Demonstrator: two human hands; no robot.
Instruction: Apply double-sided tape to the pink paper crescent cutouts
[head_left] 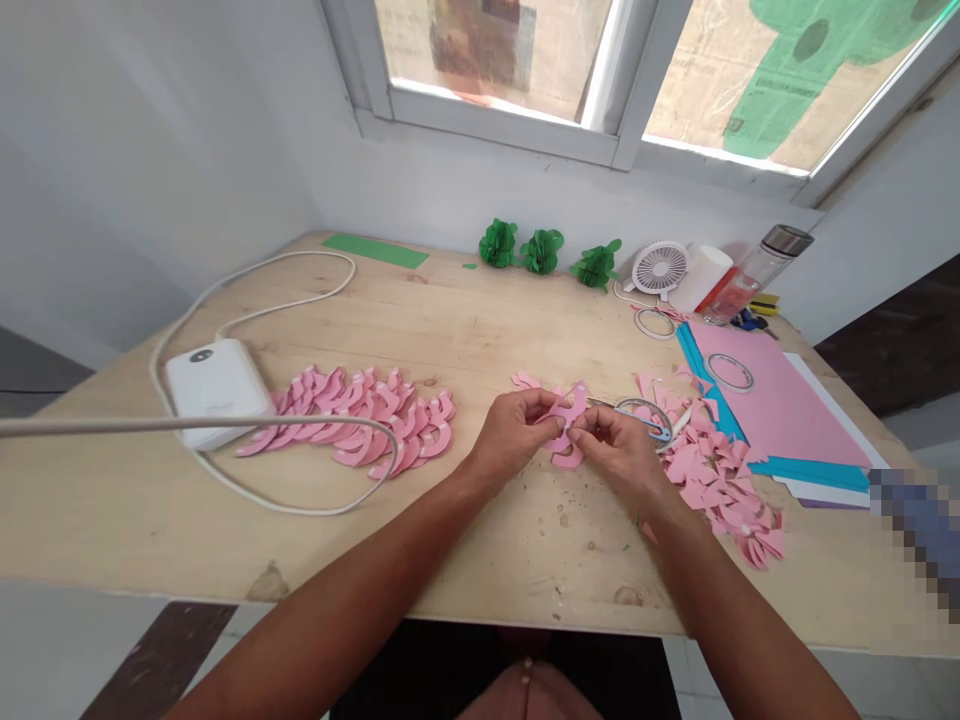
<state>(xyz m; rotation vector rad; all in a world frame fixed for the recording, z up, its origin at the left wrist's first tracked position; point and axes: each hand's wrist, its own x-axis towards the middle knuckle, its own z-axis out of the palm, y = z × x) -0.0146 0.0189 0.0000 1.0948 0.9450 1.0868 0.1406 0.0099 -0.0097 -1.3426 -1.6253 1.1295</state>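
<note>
Pink paper (566,447) is pinched in both hands (516,428) (621,446).

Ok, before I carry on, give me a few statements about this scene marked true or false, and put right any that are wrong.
1. The left hand and right hand are both on one pink cutout. True.
2. Four green ornaments stand near the wall. False: there are three green ornaments.
3. The fan stands left of the bottle. True.
4. The scrap heap lies beside the left hand. False: the scrap heap lies beside the right hand.
5. The white box is next to the fan. False: the white box lies toward the left end of the table.
</note>
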